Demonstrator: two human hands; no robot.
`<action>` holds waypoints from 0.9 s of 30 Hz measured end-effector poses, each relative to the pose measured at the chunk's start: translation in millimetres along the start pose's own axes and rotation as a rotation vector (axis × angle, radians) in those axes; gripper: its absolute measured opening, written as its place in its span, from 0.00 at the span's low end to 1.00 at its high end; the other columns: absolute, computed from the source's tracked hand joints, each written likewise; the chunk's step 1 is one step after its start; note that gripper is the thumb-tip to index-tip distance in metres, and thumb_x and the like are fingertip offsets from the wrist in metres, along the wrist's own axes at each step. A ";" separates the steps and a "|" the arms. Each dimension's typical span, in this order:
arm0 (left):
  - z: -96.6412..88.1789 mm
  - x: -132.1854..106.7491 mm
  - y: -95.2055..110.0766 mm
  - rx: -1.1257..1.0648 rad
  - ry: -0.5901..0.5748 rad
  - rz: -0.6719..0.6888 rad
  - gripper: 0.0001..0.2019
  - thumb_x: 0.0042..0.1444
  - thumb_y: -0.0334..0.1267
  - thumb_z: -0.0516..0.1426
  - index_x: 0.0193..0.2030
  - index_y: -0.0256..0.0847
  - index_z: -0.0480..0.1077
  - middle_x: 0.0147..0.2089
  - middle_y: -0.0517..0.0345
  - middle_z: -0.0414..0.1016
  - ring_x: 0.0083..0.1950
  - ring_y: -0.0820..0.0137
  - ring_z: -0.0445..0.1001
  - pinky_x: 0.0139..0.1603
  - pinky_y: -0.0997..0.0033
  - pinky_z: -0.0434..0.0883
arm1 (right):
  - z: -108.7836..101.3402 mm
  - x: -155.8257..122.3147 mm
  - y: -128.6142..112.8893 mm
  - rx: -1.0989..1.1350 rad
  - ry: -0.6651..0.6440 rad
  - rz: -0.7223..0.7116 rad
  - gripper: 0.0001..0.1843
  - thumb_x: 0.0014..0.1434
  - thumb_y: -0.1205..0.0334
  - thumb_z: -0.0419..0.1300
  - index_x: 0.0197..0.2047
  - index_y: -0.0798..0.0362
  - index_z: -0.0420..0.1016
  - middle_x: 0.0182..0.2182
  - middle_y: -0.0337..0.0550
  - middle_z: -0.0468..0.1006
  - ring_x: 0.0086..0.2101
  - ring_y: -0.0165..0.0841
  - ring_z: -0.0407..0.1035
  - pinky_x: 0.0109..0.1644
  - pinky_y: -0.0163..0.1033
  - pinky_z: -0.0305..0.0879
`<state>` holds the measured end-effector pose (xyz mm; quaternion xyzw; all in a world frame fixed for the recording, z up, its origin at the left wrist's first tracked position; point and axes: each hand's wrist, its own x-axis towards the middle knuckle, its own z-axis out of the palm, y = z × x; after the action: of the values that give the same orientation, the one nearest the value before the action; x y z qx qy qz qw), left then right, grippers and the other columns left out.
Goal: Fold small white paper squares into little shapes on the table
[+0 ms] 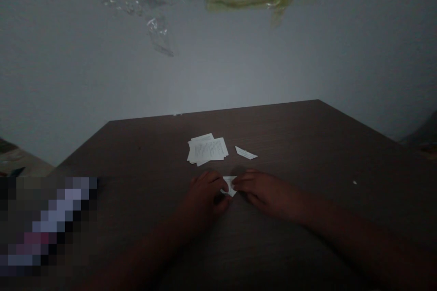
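A small folded piece of printed paper [230, 183] lies on the table between my hands, partly covered by my fingers. From the left, my left hand [207, 193] is curled with its thumb and fingers closed on the paper's edge. My right hand [268, 193] comes in from the other side, its fingers together and its fingertips pressed on the paper. Just beyond my left hand is a loose stack of printed paper pieces [207, 150]. To the right of the stack rests a folded paper strip [246, 153] with slanted ends.
The dark wooden table [290, 136] meets a pale wall [239, 63] at its back edge. Clear tape [159, 32] and yellowish tape [246, 0] stick to the wall. A tiny white scrap [354, 183] lies at the right. The lower left is a pixelated area.
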<state>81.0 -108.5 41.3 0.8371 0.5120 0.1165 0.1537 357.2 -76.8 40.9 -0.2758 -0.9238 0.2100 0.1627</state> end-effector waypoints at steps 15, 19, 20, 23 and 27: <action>-0.7 -3.5 -10.3 0.128 -0.026 0.051 0.30 0.74 0.18 0.61 0.65 0.55 0.95 0.68 0.51 0.95 0.73 0.44 0.88 0.74 0.40 0.79 | 5.1 -0.9 0.2 -0.062 -0.009 -0.064 0.17 0.79 0.74 0.65 0.59 0.51 0.94 0.53 0.52 0.96 0.57 0.49 0.86 0.72 0.58 0.83; 1.9 -1.3 -19.4 0.147 -0.038 0.111 0.33 0.74 0.15 0.59 0.65 0.58 0.96 0.66 0.53 0.95 0.70 0.48 0.90 0.76 0.41 0.77 | 5.6 3.7 13.6 0.006 0.067 -0.046 0.24 0.79 0.76 0.65 0.67 0.48 0.93 0.60 0.51 0.95 0.63 0.47 0.87 0.75 0.57 0.82; 1.4 -0.4 -20.6 0.155 -0.043 0.127 0.33 0.74 0.15 0.60 0.64 0.58 0.96 0.66 0.53 0.95 0.70 0.48 0.90 0.76 0.41 0.76 | 5.4 4.6 15.8 0.013 0.063 -0.061 0.25 0.78 0.77 0.65 0.69 0.47 0.93 0.63 0.52 0.95 0.65 0.47 0.86 0.77 0.57 0.81; -1.8 2.3 -21.1 0.180 -0.043 0.150 0.29 0.74 0.15 0.62 0.60 0.55 0.96 0.63 0.53 0.96 0.68 0.48 0.91 0.77 0.39 0.76 | 4.9 6.0 17.3 0.003 0.008 -0.099 0.26 0.78 0.77 0.66 0.70 0.48 0.94 0.67 0.54 0.94 0.68 0.48 0.85 0.79 0.58 0.80; -6.6 1.8 -15.2 0.212 -0.034 0.155 0.24 0.74 0.15 0.66 0.55 0.52 0.95 0.61 0.54 0.96 0.67 0.47 0.91 0.77 0.37 0.77 | 3.9 4.7 10.5 -0.039 -0.033 -0.084 0.22 0.81 0.74 0.66 0.68 0.50 0.95 0.60 0.53 0.94 0.63 0.48 0.85 0.77 0.58 0.81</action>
<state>66.9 -99.5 41.7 0.8875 0.4525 0.0590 0.0638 356.5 -67.2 33.4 -0.2366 -0.9410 0.1894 0.1506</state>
